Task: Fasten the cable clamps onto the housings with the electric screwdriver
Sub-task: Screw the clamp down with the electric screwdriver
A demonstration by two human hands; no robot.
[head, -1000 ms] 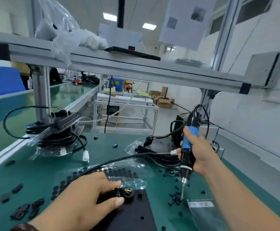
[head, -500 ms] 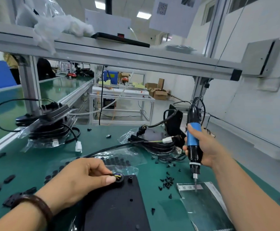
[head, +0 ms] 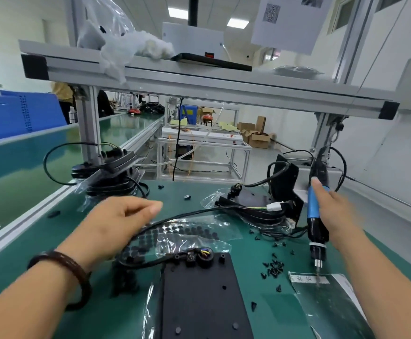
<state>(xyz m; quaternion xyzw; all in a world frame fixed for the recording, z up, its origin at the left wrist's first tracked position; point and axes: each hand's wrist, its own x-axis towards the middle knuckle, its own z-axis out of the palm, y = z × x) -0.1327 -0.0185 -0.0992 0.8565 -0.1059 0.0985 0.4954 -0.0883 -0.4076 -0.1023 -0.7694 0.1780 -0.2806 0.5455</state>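
— What does the housing (head: 199, 297) look like from where you stand?

— A flat black plate, matte, with small holes and low studs, lying flat on the green bench (head: 40, 241). At its far edge sits a round black grommet (head: 205, 259) with coloured wires showing in it. Just beside that is a small black cable clamp (head: 190, 256). A black cable (head: 189, 214) loops away from that edge.

— And the hands?

— The left hand (head: 116, 223) hovers above the bench with its fingers (head: 154, 207) loosely curled round nothing. It's blurred. The housing lies nearer the person than those fingertips and a little to their right, apart from them. The clamp sits on the near side of them too, untouched.

— The right one?

— The right hand (head: 334, 211) is wrapped round the blue grip of the electric screwdriver (head: 315, 216), which stands upright with its bit pointing down. The housing is to the left of those fingers and lower, clear of the tool. The bit hangs over a clear bag (head: 326, 304) lying right of the housing. I can't tell whether it touches. Loose black screws (head: 272, 267) are scattered between the bag and the housing.

— Any writing?

— A white label (head: 308, 278) on the bag carries printed characters, too blurred to read. Overhead, a hanging sheet (head: 287, 20) shows a QR code.
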